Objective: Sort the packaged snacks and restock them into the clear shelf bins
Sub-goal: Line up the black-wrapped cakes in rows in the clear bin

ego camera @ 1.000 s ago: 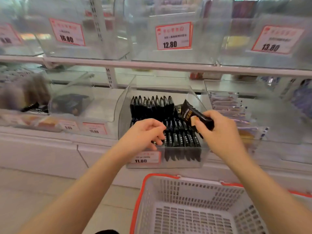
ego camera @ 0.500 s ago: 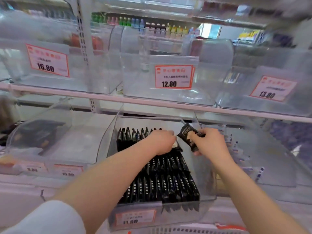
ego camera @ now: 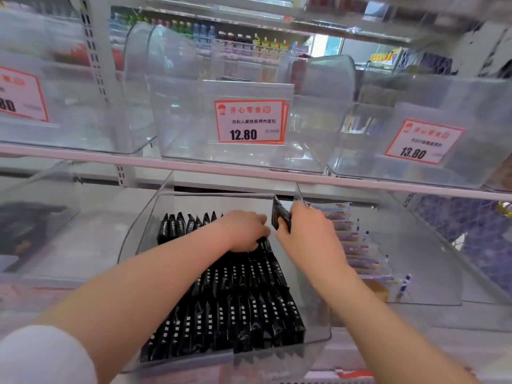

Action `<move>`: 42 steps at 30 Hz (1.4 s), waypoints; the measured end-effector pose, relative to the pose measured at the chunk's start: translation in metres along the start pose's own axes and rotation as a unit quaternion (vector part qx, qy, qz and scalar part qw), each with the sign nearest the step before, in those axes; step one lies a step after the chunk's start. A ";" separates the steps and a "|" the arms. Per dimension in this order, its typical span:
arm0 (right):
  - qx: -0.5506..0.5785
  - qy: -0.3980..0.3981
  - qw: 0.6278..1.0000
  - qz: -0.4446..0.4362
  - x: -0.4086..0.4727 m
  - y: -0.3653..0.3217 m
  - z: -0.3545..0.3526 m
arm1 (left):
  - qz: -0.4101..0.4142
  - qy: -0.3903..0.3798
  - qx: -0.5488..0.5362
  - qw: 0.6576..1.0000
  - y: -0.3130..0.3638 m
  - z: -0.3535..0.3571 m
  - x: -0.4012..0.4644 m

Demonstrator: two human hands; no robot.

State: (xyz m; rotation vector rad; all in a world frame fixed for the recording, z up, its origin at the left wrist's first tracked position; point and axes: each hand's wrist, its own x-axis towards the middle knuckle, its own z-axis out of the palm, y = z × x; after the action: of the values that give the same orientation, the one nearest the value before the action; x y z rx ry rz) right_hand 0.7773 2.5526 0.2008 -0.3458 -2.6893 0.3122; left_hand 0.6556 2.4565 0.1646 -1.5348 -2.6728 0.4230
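Right hand (ego camera: pixel 310 234) is pinching an upright packet (ego camera: pixel 280 217) mid-frame; left hand (ego camera: pixel 245 231) is curling onto the row (ego camera: pixel 221 295) just left of it.

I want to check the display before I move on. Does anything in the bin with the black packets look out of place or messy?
Nothing stands out. The black packets stand in neat rows inside the clear bin. Only one black packet is apart, held upright in the right hand near the back row, while the left hand rests on the packets.
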 end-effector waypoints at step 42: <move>-0.166 -0.178 0.928 -0.283 0.044 -0.032 0.099 | -0.157 -0.134 -0.016 0.978 -0.063 0.003 -0.075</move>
State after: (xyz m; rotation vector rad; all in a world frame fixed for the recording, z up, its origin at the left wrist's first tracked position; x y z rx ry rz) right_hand 0.6906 2.5186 0.1372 0.4453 -3.0370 -0.2833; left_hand 0.6401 2.3614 0.1852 -1.0962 -3.0686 0.6108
